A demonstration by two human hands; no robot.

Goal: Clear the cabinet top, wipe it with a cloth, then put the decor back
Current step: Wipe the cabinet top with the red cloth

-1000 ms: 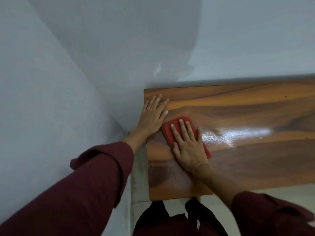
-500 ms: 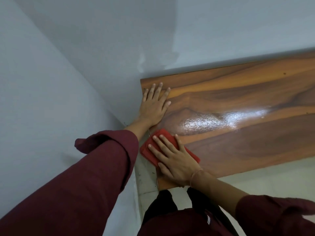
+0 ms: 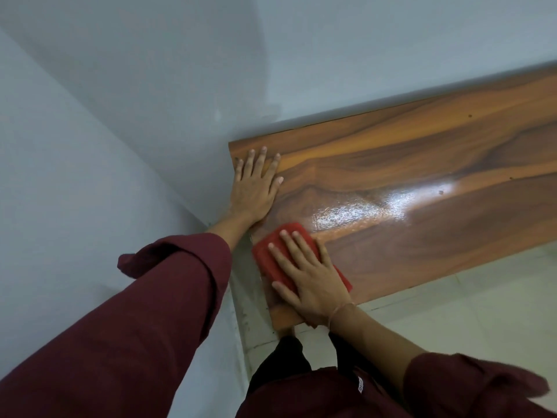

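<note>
The glossy brown wooden cabinet top [image 3: 422, 182] runs from the room corner out to the right, with no decor on it in view. A folded red cloth [image 3: 272, 260] lies on its near left part, close to the left edge. My right hand [image 3: 310, 276] presses flat on the cloth with straight, spread fingers. My left hand [image 3: 256, 185] rests flat on the wood at the far left corner, fingers straight, a little beyond the cloth.
Pale walls meet in a corner just left of and behind the cabinet top. A narrow gap [image 3: 241, 267] separates its left edge from the wall. Light tiled floor [image 3: 467, 321] lies below the front edge. Dark red sleeves fill the foreground.
My right hand slid the cloth from the middle left of the top toward the near left edge, then slightly back to the right. My left hand stayed planted at the corner.
</note>
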